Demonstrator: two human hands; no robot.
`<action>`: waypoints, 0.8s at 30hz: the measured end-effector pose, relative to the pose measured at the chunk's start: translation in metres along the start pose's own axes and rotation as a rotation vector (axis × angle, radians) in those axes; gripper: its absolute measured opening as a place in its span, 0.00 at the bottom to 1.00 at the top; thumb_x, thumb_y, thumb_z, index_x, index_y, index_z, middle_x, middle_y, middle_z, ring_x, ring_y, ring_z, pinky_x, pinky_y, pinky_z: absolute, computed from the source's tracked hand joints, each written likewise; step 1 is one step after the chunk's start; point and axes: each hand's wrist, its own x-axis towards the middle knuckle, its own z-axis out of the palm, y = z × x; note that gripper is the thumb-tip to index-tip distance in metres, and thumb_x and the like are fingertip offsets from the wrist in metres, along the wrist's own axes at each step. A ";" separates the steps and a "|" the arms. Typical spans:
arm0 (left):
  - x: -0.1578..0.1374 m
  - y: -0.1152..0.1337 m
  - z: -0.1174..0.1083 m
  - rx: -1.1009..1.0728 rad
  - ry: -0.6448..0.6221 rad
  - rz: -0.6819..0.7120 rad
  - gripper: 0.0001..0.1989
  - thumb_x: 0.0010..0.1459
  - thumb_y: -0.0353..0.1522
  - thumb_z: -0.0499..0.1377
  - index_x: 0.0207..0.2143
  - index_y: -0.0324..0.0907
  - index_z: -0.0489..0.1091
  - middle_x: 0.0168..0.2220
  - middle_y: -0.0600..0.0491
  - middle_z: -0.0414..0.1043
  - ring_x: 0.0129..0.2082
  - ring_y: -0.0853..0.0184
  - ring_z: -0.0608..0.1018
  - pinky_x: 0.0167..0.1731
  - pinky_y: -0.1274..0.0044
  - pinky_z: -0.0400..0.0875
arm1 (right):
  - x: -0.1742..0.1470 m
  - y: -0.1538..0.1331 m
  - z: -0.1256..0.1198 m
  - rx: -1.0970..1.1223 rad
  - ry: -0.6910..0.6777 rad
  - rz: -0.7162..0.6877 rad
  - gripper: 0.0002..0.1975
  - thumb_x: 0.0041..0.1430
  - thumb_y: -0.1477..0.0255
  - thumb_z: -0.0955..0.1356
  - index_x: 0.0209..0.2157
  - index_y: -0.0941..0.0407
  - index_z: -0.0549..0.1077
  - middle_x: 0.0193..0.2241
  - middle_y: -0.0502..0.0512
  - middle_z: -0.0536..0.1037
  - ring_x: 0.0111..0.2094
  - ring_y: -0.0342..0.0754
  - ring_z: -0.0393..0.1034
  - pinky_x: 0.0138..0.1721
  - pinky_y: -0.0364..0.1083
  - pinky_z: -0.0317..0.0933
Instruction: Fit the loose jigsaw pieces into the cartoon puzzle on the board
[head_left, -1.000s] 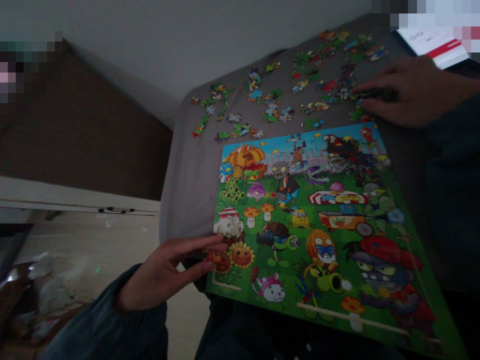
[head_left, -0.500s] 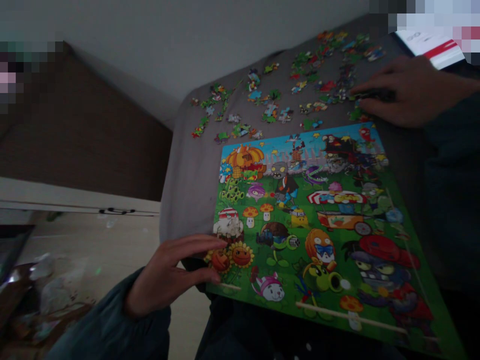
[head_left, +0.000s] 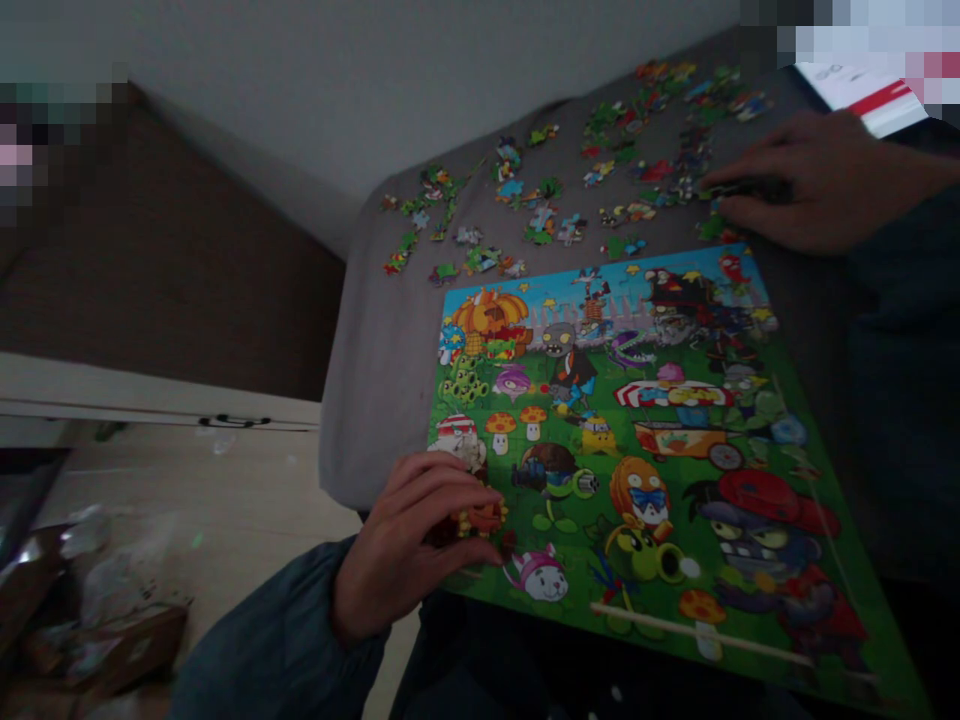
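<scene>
A jigsaw puzzle [head_left: 570,455] with cartoon plants and zombies lies before me, its picture largely joined. My left hand [head_left: 424,535] reaches over its lower left part, fingers curved and thumb apart, partly covering the sunflower faces. Nothing shows in its grasp. Beyond the puzzle's upper right corner, my right hand [head_left: 810,185] rests low over the seat, fingers forward and thumb spread from them. The dark gap between them lies right beside loose puzzle pieces [head_left: 686,180]; whether a fingertip touches one is hard to see.
More loose pieces [head_left: 484,260] are scattered over the grey cloth surface [head_left: 382,340] behind the puzzle. A lit screen [head_left: 862,95] stands at the upper right. To the left are a dark brown panel [head_left: 187,250], and a cardboard box [head_left: 142,645] with clear plastic on the floor.
My left hand has moved right, from the puzzle's left edge onto the picture, now covering more of the sunflowers. My right hand and the loose pieces look unchanged.
</scene>
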 end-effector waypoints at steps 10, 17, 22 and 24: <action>-0.019 -0.009 -0.013 0.270 -0.072 0.080 0.17 0.68 0.41 0.58 0.55 0.46 0.69 0.50 0.49 0.71 0.53 0.60 0.70 0.53 0.68 0.67 | 0.000 0.011 0.009 0.114 0.057 -0.012 0.37 0.63 0.38 0.53 0.53 0.47 0.75 0.46 0.63 0.74 0.57 0.64 0.65 0.62 0.67 0.58; -0.045 -0.020 -0.020 0.494 -0.169 0.164 0.21 0.69 0.39 0.57 0.63 0.53 0.66 0.57 0.47 0.65 0.54 0.54 0.69 0.52 0.63 0.66 | 0.001 0.013 0.013 0.039 0.112 -0.048 0.48 0.60 0.36 0.48 0.54 0.58 0.77 0.50 0.61 0.78 0.58 0.58 0.69 0.54 0.58 0.62; -0.046 -0.024 -0.020 0.482 -0.158 0.168 0.20 0.69 0.32 0.56 0.62 0.53 0.66 0.58 0.47 0.64 0.54 0.55 0.68 0.51 0.63 0.66 | 0.004 0.014 0.014 0.071 0.119 -0.037 0.59 0.50 0.31 0.44 0.53 0.60 0.78 0.53 0.63 0.78 0.59 0.59 0.68 0.50 0.58 0.62; -0.046 -0.027 -0.020 0.468 -0.172 0.160 0.21 0.70 0.33 0.55 0.63 0.54 0.65 0.59 0.48 0.64 0.55 0.55 0.68 0.52 0.63 0.66 | 0.006 0.011 0.012 0.099 0.101 0.018 0.55 0.53 0.32 0.48 0.52 0.62 0.78 0.53 0.63 0.78 0.60 0.57 0.67 0.49 0.58 0.60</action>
